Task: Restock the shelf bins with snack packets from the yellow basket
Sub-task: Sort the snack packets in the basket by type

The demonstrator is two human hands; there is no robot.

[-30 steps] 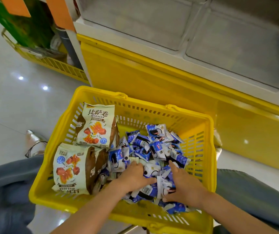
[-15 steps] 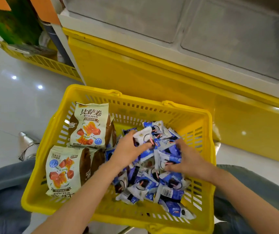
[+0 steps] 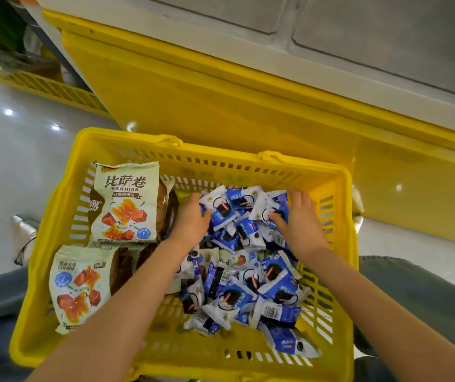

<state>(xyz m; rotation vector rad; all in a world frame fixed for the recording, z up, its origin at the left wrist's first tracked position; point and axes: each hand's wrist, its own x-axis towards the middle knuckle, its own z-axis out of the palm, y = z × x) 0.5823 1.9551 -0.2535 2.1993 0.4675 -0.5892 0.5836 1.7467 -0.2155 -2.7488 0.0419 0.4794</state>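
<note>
The yellow basket point(image 3: 248, 164) sits between my knees. Its right half holds a heap of small blue-and-white snack packets point(image 3: 253, 274). Two larger cream packets lie on its left side, one point(image 3: 125, 202) at the back and one point(image 3: 78, 288) in front. My left hand point(image 3: 190, 221) and my right hand point(image 3: 298, 219) cup a bunch of the small packets point(image 3: 234, 213) between them at the far end of the heap, fingers curled round its sides.
A yellow shelf base point(image 3: 220, 97) stands right behind the basket, with grey translucent bin fronts point(image 3: 372, 37) above it. Another yellow basket point(image 3: 41, 89) stands on the shiny white floor at the far left. A silver shoe point(image 3: 23, 232) shows left of the basket.
Both hands moved from the near end of the heap to its far end, gathering small packets between them. The view moved closer to the basket.
</note>
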